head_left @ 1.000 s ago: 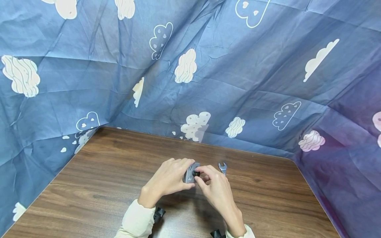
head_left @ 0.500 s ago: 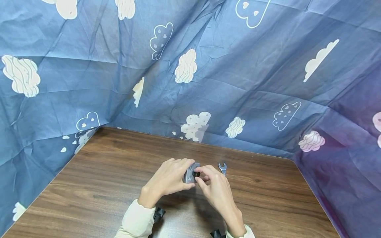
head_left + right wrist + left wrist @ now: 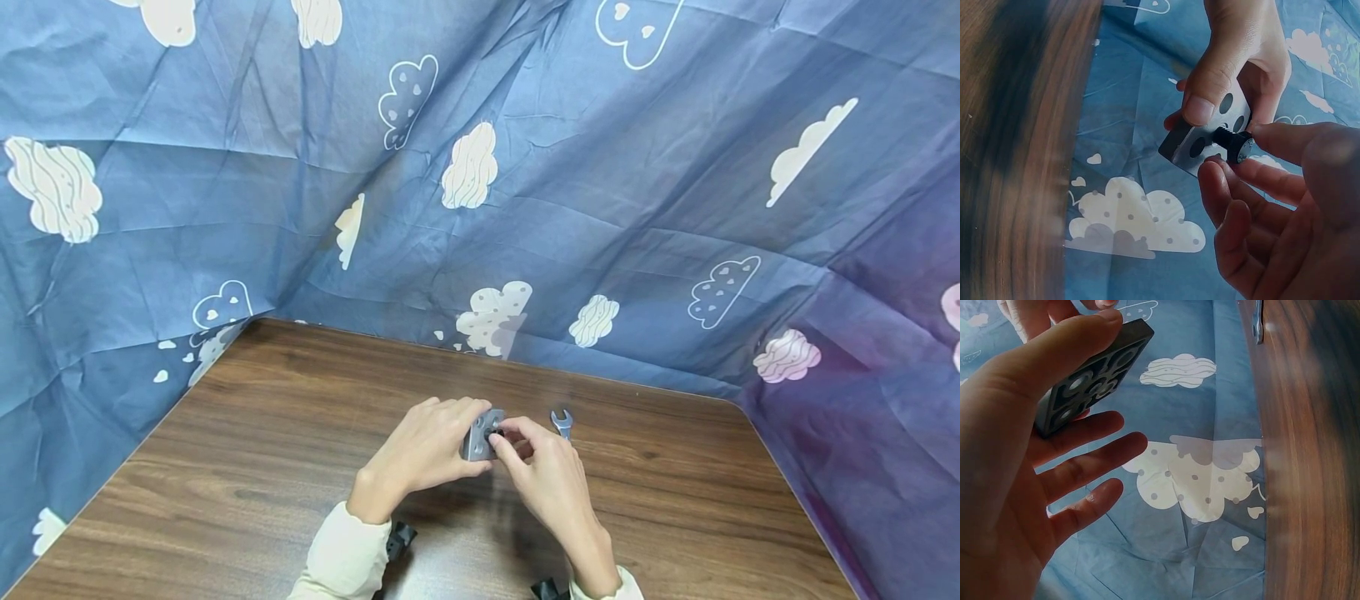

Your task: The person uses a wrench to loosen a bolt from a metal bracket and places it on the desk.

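Observation:
My left hand (image 3: pixel 427 446) grips a grey metal block (image 3: pixel 477 447) by its edges, held up over the table. Round holes show in the block's face, and the left wrist view gives its other side, also full of holes. A black bolt (image 3: pixel 1241 149) stands part way in the middle hole, with its head and some thread outside the face. My right hand (image 3: pixel 547 475) has its fingertips around the bolt head, one fingertip (image 3: pixel 1263 134) right at its side. The remaining right fingers are curled below the head in the right wrist view.
An open-ended wrench (image 3: pixel 562 423) lies on the wooden table (image 3: pixel 300 400) just beyond my right hand. Blue cloth (image 3: pixel 337 150) with cloud prints hangs behind the table and along both sides.
The right hand's thumb and finger have shifted on the bolt head, the thumb now farther forward. The left hand and the block stay in place.

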Tool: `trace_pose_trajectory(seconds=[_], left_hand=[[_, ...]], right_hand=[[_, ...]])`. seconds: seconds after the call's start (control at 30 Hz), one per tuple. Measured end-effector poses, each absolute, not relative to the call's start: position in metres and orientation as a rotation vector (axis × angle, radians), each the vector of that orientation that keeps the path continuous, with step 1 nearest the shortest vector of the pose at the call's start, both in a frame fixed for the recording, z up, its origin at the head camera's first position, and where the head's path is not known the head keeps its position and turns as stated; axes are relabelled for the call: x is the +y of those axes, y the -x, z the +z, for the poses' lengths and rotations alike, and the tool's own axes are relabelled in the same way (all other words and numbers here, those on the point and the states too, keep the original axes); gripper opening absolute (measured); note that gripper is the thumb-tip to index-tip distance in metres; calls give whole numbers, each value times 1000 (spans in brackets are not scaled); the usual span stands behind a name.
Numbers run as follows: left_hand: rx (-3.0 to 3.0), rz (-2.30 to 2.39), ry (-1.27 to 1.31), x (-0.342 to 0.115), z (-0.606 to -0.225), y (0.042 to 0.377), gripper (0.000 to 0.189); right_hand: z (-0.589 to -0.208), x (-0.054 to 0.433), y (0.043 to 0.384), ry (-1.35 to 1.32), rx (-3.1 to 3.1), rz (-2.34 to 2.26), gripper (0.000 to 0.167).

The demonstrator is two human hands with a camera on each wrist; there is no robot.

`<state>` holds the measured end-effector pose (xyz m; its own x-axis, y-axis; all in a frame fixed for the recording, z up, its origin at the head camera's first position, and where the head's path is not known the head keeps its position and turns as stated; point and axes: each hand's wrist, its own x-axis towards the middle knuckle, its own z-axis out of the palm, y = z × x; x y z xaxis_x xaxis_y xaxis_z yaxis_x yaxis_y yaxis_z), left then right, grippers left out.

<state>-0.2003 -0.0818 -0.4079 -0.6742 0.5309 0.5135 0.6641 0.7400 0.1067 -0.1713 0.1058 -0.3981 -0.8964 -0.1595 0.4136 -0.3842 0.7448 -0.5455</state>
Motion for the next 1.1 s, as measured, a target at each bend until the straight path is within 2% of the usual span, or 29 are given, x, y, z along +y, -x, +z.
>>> trace_pose_trajectory(seconds=[0.2, 1.1], left_hand=[[-2477, -392, 913, -81, -408, 200, 68], [-2477, -400, 913, -81, -409, 200, 69]], right_hand=[[-398, 106, 171, -423, -2602, 907, 12], [-400, 107, 171, -519, -2553, 902, 17]])
